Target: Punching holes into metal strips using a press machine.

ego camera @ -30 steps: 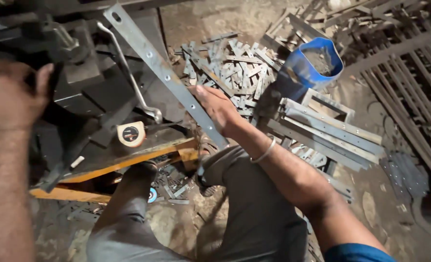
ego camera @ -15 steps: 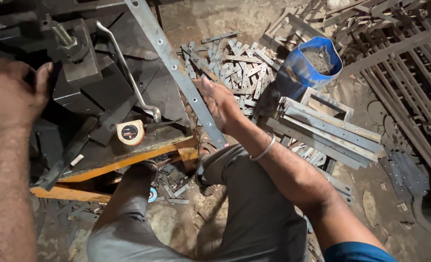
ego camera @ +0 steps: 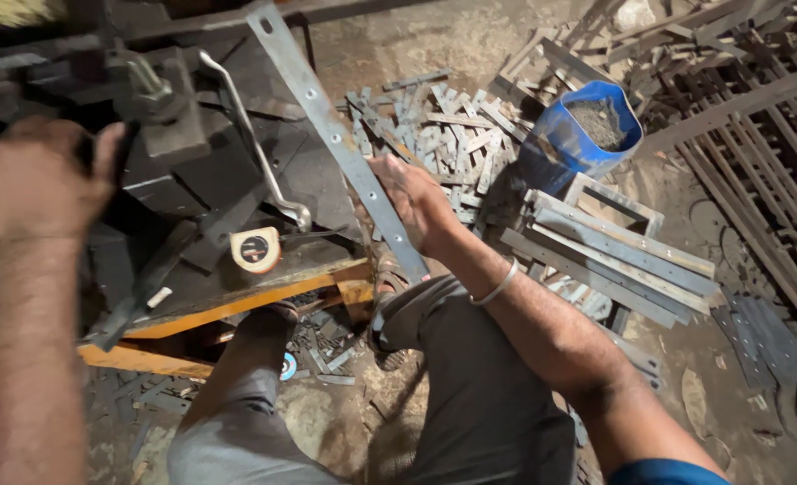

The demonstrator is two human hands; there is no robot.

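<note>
Head view: right hand (ego camera: 416,202) closed around long perforated metal strip (ego camera: 340,144), held slanted above black press machine (ego camera: 183,180) and the knee. Left hand (ego camera: 35,180) wrapped on a dark lever (ego camera: 115,148), probably the press handle; blurred here. Tape measure (ego camera: 255,249) on orange-edged base. Short cut strips (ego camera: 443,135) piled behind, blue bucket (ego camera: 578,135) beside them.

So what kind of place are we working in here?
Most likely a small metal fabrication workshop: the right hand holds a punched steel strip, cut metal offcuts litter the dirt floor, and a heavy press-like machine sits by the left hand.
</note>
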